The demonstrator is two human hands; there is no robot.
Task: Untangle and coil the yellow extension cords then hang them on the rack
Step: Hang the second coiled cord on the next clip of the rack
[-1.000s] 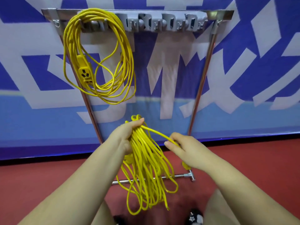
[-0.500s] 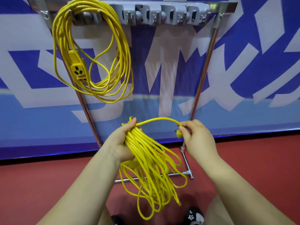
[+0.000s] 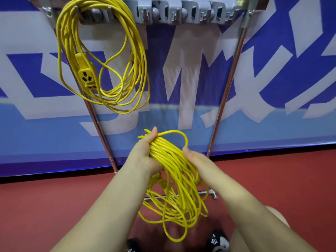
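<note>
A coiled yellow extension cord (image 3: pixel 174 179) hangs in long loops from my left hand (image 3: pixel 143 151), which grips the top of the bundle. My right hand (image 3: pixel 195 157) holds the cord's free end against the right side of the bundle, with a short arc of cord running over the top between both hands. A second yellow cord (image 3: pixel 109 70) hangs coiled on the left hook of the grey rack (image 3: pixel 181 13), its socket block (image 3: pixel 86 73) dangling inside the loops.
The rack stands on two slanted metal legs (image 3: pixel 229 84) with a foot bar (image 3: pixel 209 192) on the red floor. Several grey hooks to the right of the hung cord carry nothing. A blue and white banner wall is behind. My shoes (image 3: pixel 216 240) show at the bottom.
My right hand carried the cord's end up and over, then down against the right side of the bundle. The view has tilted and closed in on the rack.
</note>
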